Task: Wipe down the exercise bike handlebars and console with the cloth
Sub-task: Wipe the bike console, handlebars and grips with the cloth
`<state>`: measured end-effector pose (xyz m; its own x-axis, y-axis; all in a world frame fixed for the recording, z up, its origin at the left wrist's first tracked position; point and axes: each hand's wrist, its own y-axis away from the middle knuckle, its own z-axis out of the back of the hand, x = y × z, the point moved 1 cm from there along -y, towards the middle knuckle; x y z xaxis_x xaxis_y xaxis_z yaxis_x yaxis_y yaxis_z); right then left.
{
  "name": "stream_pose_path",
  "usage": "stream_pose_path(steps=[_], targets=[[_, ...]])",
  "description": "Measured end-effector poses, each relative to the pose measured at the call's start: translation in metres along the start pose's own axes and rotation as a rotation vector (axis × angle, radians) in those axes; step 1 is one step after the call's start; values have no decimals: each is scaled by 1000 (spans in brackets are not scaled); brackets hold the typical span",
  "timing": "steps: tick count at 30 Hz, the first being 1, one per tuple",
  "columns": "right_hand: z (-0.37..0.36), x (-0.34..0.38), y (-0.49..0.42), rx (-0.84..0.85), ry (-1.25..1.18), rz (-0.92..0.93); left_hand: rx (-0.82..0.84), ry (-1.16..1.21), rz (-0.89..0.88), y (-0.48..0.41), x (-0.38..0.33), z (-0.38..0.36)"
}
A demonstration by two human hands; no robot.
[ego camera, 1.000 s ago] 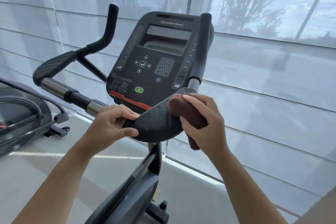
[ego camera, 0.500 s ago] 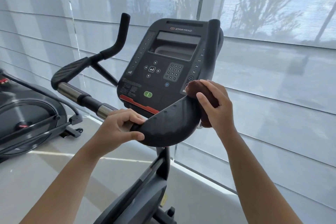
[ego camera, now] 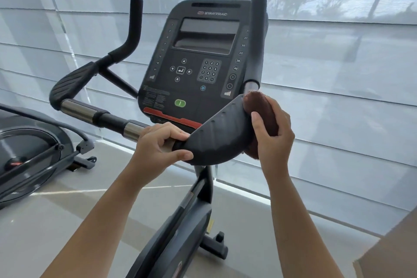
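A: What filled the view, biggest first?

B: The dark grey upright exercise bike (ego camera: 180, 221), then its black slanted console (ego camera: 203, 61) with keypad and green button, at 12 o'clock from both hands. At 9 o'clock stood a second grey machine (ego camera: 29, 153).

A: And the handlebars?

B: The black padded handlebars with chrome sections (ego camera: 216, 137) ran across below the console. The near curved pad's long axis climbed from about 8 o'clock to 2 o'clock, ending under the right upright grip (ego camera: 257, 36), which pointed to 12.

A: The hands?

B: The left hand (ego camera: 158, 144) was curled around the pad's lower end, thumb beneath, steadying it. The right hand (ego camera: 273, 133) was clamped on the small reddish-brown bunched cloth (ego camera: 259, 106), pressing it against the pad's upper end.

A: So which hand was nearer the next surface?

B: The right, I'd judge; the upright grip rose just above the cloth, at 12 o'clock, so 1 stroke up along that vertical axis looked natural. The console appeared unwiped, though I couldn't tell.
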<state>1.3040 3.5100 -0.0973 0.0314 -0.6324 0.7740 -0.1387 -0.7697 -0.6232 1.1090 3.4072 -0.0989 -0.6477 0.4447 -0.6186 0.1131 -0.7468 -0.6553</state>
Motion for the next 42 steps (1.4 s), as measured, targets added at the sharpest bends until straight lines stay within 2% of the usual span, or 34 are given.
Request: stream_pose_path(steps=[4,16,24,27,30,35,42], targets=[[-9,5,30,-176,-49,-56,1,-48,-33,0,0,0],[-60,27,91,-661,38,-47,-39,-144,-131,4,10,-1],[-108,32,115,-970,68,-21,-20,-112,-181,5,17,3],[-127,36,120,-1038,92,-16,11,-113,-214,4,20,6],[-131,39,123,-1021,99,-14,26,-110,-215,5,19,8],[-121,47,128,-894,106,-81,27,-141,-201,6,16,7],[-61,54,140,-519,101,-218,59,-250,-137,3,7,8]])
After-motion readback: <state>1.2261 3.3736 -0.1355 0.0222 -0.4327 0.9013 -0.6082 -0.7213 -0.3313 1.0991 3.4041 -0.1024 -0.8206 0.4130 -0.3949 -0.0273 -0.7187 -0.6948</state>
